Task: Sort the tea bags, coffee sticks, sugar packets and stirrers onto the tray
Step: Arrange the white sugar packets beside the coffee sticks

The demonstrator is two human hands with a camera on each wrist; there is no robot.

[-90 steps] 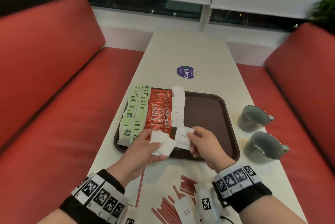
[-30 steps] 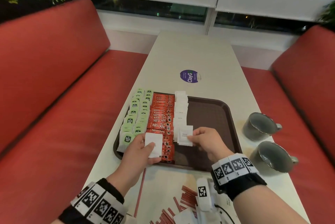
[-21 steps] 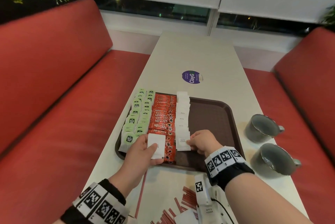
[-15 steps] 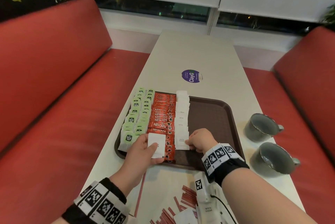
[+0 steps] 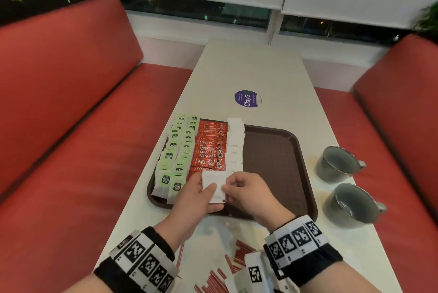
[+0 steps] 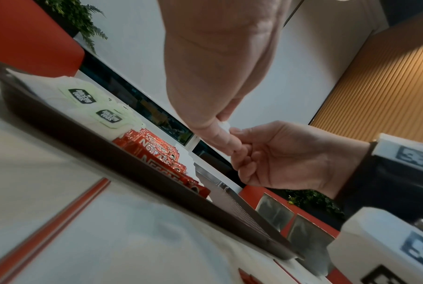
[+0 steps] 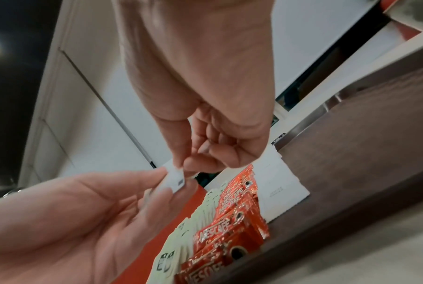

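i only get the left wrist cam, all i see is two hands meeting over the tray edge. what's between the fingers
Observer: A white sugar packet. The head view shows the left hand holding it from below while the right hand pinches its right edge.
Operator: is there a sugar row on the tray yet
Observer: Yes. A column of white sugar packets lies right of the red coffee sticks, running from the far rim toward the hands.
Operator: stirrers done?
Observer: No. The red stirrers lie on the table near the wrists, off the tray.
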